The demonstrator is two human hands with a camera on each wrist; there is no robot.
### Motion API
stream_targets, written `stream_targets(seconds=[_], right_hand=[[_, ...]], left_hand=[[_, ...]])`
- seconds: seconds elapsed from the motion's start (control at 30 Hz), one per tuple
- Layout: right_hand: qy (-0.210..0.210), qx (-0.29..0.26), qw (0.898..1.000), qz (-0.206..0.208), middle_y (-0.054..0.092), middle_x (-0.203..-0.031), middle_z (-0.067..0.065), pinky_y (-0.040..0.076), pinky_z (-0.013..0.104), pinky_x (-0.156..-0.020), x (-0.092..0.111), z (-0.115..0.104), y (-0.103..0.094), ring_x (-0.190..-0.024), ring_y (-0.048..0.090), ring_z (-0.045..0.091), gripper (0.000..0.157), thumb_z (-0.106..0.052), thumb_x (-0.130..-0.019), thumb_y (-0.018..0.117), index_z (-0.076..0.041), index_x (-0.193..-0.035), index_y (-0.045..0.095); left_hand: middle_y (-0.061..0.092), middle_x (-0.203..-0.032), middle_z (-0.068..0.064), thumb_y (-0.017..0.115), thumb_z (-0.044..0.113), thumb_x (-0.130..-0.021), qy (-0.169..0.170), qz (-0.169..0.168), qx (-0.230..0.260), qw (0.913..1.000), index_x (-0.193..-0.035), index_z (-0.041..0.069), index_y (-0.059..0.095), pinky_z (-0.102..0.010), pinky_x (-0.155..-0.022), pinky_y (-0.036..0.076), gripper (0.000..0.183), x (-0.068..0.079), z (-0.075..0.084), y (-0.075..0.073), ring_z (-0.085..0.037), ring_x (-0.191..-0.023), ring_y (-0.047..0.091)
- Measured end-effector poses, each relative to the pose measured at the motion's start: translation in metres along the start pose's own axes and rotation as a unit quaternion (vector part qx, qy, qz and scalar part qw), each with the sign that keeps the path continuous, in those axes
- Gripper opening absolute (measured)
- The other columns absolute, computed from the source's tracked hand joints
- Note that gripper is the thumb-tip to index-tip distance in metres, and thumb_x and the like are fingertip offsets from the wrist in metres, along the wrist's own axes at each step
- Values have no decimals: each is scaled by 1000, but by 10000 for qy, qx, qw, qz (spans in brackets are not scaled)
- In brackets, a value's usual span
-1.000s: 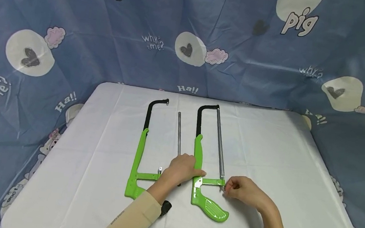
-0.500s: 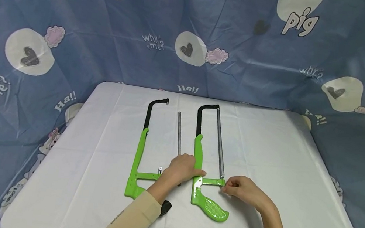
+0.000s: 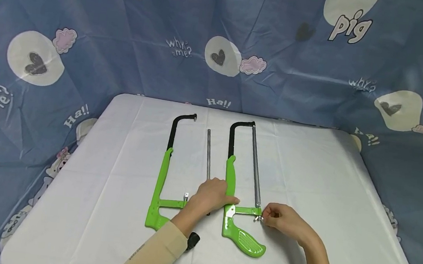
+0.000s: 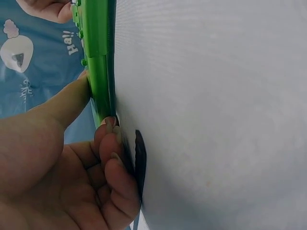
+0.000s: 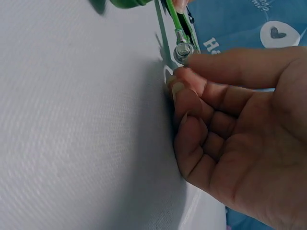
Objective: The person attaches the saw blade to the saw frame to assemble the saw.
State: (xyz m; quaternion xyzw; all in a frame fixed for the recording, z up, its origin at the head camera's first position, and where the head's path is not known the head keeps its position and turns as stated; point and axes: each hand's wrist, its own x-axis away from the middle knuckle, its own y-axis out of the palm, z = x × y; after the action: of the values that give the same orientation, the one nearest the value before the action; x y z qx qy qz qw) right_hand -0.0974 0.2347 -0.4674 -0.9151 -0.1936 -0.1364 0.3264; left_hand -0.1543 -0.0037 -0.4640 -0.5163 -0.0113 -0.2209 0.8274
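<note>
left hand (image 3: 210, 195) is pinching the bladed green saw (image 3: 231, 177) between thumb and fingers; right hand (image 3: 283, 219), fingers curled, is touching the wing nut (image 3: 258, 218); whether pinching, i cannot tell.

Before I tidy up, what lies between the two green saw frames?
In the head view, a thin gray saw blade, partly covered by the left hand, which reaches across there.

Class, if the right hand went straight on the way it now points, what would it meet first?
Most likely the right hand would meet the wing nut beside the green crossbar; depth is unclear, and the two may already touch.
</note>
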Motion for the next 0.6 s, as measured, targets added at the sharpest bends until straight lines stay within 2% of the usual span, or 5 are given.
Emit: stream_targets(seconds=[0.2,0.47,0.6], right_hand=[[-145,154,9997,92,54,-71,3,41,22,-56,0,-1,3,-64,48,10,5,-10,-83,61,-6,-84,59],[-246,321,9991,-93,58,-71,1,42,23,-57,2,-4,3,-64,51,11,4,-8,-82,59,-6,-83,62],[-111,229,9995,-199,60,-75,1,43,25,-60,4,-3,3,-68,53,13,10,-20,-82,63,-10,-83,63]], left_hand=[[44,-52,1,67,54,-76,36,-4,83,10000,-58,15,48,-29,-43,37,47,1,-1,0,-15,-46,45],[46,-53,1,66,55,-76,39,10,56,10000,-59,16,49,-28,-43,37,46,1,-1,-1,-15,-46,47],[47,-53,1,67,55,-76,-16,-10,58,10000,-60,15,50,-29,-43,38,46,1,-1,-1,-15,-47,47]])
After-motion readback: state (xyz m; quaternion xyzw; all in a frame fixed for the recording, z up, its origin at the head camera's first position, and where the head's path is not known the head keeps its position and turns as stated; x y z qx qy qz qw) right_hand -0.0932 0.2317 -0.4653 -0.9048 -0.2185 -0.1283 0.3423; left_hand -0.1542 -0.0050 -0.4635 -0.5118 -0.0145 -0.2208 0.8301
